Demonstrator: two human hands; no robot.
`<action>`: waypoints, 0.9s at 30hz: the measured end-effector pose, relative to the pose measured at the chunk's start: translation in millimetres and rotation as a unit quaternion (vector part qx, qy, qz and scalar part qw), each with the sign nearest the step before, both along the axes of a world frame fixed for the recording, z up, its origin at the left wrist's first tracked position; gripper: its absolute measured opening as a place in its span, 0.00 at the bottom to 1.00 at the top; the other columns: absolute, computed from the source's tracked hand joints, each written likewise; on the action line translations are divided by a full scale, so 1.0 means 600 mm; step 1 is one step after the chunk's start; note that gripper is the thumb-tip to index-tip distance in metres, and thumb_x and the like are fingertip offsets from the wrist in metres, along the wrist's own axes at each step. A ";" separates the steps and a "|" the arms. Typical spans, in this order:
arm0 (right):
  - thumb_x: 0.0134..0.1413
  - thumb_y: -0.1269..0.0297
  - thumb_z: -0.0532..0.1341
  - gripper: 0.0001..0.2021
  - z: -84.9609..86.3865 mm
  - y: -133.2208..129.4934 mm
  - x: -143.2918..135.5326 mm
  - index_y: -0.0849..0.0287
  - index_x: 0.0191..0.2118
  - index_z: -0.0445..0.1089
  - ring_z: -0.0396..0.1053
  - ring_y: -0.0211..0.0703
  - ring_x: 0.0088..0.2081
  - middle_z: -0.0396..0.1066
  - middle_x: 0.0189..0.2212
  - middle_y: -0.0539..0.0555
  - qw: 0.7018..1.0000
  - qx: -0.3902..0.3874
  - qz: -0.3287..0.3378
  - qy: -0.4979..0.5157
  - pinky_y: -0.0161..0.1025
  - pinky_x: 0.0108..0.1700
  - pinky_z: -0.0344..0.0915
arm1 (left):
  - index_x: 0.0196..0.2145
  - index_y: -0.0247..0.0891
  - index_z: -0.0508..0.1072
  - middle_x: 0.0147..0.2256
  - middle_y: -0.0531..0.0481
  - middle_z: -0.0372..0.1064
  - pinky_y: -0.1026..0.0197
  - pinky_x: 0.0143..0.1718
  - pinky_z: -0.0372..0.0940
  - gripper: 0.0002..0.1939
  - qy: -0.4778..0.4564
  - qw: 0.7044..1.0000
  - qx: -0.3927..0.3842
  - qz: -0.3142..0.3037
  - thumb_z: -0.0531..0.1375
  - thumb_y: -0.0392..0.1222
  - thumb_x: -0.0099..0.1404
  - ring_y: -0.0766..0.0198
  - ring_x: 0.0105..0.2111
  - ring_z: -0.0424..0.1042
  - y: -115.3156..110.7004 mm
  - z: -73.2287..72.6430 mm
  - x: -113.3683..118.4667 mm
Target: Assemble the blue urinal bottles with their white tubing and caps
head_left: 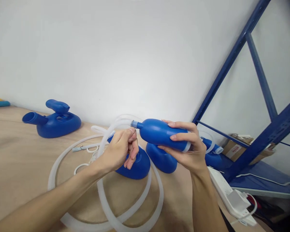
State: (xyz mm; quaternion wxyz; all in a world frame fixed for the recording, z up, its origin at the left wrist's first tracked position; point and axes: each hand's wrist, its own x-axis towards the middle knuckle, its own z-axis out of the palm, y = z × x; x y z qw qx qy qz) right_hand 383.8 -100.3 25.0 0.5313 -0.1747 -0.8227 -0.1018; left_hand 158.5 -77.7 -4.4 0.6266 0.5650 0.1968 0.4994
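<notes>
Right grip: clamped on the blue bulb, fingers over the top and near side, thumb beneath, close to the white rim. Bulb held aloft, roughly level, neck aimed toward the left grip. Left grip: fingers curled, thumb and forefinger tips drawn together, just under the joint between neck and clear hose. Cannot tell from this view: anything pinched there, or touch on the hose end.

Hose looping out left of the left grip, then down and round onto the surface below both grips. One blue bottle below and partly behind the left grip; a second bottle beneath the bulb, left of the right grip.

Step in hand, by judgement: work at the joint. Steady the bulb with the right grip, firm without crushing. Bring the left grip in line with the neck; take hold close to the joint rather than along the loop. Apply force straight along the neck, never sideways. Allow slack against springback from the coils. Check seating with a light tug.
</notes>
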 end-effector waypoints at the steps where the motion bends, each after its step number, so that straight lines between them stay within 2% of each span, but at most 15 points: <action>1: 0.47 0.79 0.75 0.27 0.001 -0.002 -0.002 0.45 0.49 0.73 0.73 0.57 0.60 0.71 0.54 0.53 1.000 0.011 0.001 -0.007 0.60 0.62 0.74 | 0.23 0.42 0.54 0.11 0.56 0.61 0.71 0.05 0.47 0.20 -0.006 1.000 -0.008 -0.009 0.50 0.51 0.71 0.66 0.06 0.59 -0.002 0.002 -0.002; 8: 0.50 0.81 0.72 0.28 0.010 -0.017 0.002 0.43 0.53 0.74 0.73 0.62 0.60 0.72 0.55 0.53 0.996 0.053 -0.029 -0.061 0.68 0.61 0.74 | 0.23 0.41 0.53 0.10 0.57 0.59 0.74 0.05 0.45 0.18 -0.012 0.996 -0.057 -0.071 0.52 0.48 0.68 0.69 0.05 0.56 -0.005 0.021 -0.018; 13: 0.52 0.81 0.71 0.27 0.014 -0.018 0.005 0.44 0.52 0.75 0.73 0.63 0.60 0.73 0.54 0.55 0.992 0.064 -0.037 -0.102 0.65 0.58 0.76 | 0.23 0.42 0.51 0.10 0.58 0.56 0.74 0.05 0.42 0.20 0.017 0.984 -0.091 -0.153 0.51 0.49 0.70 0.71 0.04 0.51 -0.002 0.033 -0.027; 17: 0.51 0.81 0.72 0.26 0.011 -0.014 0.005 0.44 0.51 0.75 0.74 0.62 0.59 0.73 0.54 0.54 0.996 0.049 -0.036 -0.069 0.66 0.59 0.76 | 0.24 0.42 0.50 0.10 0.59 0.54 0.74 0.05 0.42 0.19 0.007 0.988 -0.102 -0.114 0.49 0.49 0.71 0.72 0.04 0.50 0.001 0.036 -0.030; 22: 0.49 0.81 0.73 0.26 0.009 -0.015 0.002 0.44 0.50 0.74 0.74 0.61 0.59 0.72 0.54 0.54 0.998 0.035 -0.026 -0.044 0.67 0.59 0.75 | 0.23 0.42 0.52 0.10 0.58 0.55 0.73 0.05 0.44 0.20 0.031 0.988 -0.088 -0.125 0.48 0.51 0.72 0.70 0.05 0.53 0.001 0.037 -0.033; 25: 0.48 0.81 0.74 0.26 0.009 -0.016 0.000 0.45 0.49 0.74 0.74 0.60 0.59 0.72 0.54 0.54 0.998 0.033 -0.027 -0.038 0.65 0.60 0.75 | 0.23 0.41 0.54 0.12 0.56 0.59 0.72 0.06 0.48 0.20 0.039 0.987 -0.098 -0.123 0.46 0.51 0.72 0.68 0.06 0.58 0.003 0.036 -0.032; 27: 0.48 0.81 0.74 0.26 0.010 -0.015 0.001 0.46 0.49 0.74 0.74 0.60 0.58 0.72 0.54 0.54 0.998 0.030 -0.031 -0.039 0.64 0.59 0.76 | 0.24 0.40 0.57 0.14 0.54 0.63 0.71 0.07 0.53 0.20 0.049 0.990 -0.077 -0.109 0.47 0.51 0.72 0.67 0.08 0.63 0.008 0.032 -0.031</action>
